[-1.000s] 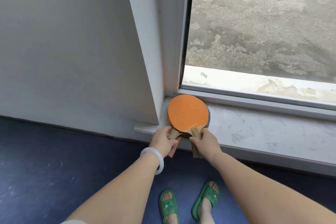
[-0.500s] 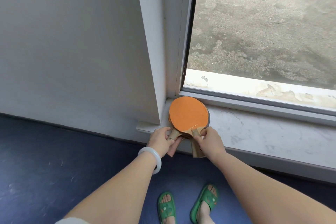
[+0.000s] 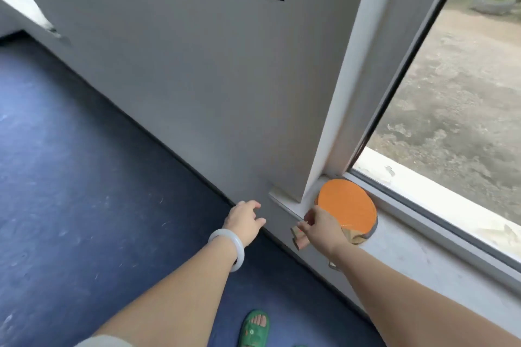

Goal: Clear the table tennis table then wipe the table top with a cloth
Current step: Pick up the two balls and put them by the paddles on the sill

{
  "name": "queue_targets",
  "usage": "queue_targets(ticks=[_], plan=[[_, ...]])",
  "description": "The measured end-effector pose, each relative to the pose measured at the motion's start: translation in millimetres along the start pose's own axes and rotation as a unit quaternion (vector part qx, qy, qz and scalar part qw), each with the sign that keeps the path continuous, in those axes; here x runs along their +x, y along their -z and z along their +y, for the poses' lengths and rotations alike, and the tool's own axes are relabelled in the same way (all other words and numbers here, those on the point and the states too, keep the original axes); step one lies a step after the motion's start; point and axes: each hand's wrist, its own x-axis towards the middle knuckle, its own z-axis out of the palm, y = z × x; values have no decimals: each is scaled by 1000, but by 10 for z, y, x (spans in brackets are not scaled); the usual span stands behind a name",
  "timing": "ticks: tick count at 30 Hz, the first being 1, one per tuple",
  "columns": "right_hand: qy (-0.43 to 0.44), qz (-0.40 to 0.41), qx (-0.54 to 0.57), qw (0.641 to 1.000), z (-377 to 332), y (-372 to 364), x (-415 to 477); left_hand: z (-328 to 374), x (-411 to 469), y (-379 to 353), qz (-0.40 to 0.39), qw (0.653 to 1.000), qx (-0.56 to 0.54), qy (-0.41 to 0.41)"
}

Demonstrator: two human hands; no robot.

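Table tennis paddles (image 3: pixel 348 207) sit stacked at the windowsill's (image 3: pixel 408 262) left corner, handles overhanging its front edge (a careless brush could tip them off); left hand (image 3: pixel 245 221) spread, empty, right hand (image 3: pixel 324 229) at the handles, grip unclear.

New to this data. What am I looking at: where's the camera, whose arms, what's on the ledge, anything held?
No machine here: a person does the job with bare hands, and one wide camera worn on their head looks forward and down, so the arms enter from the bottom. The left hand, with a white bracelet on its wrist, is open above the blue floor and holds nothing. The right hand hovers over the handle end of the paddles, which lie stacked, orange face up, in the corner of the windowsill. Whether its fingers touch them I cannot tell. A green sandal shows below. No table or cloth is in view.
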Motion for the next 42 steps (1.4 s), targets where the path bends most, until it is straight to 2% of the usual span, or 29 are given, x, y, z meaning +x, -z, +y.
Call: queue_targets(ticks=[3, 10, 20, 24, 30, 33, 42], plan=[[79, -77, -53, 992, -308, -79, -41, -256, -389, 255, 48, 997, -1, 55], [223, -181, -116, 951, -1209, -603, -416, -1107, -1547, 761, 157, 967, -32, 196], [423, -283, -246, 825, -2620, -1904, -1781, -2369, -3423, 1094, 270, 890, -111, 351], [468, -294, -278, 786, -3093, -2506, -2424, -2893, -4125, 1179, 300, 864, -138, 381], [518, -307, -317, 733, -3672, -3524, -3402, -3818, -5145, 1347, 324, 844, -138, 405], [536, -317, -313, 717, -3906, -3960, -3783, -4256, -5526, 1447, 347, 830, -149, 411], [548, -325, -369, 677, -4605, -4997, -4208, -5355, -5870, 1748, 358, 810, -195, 423]])
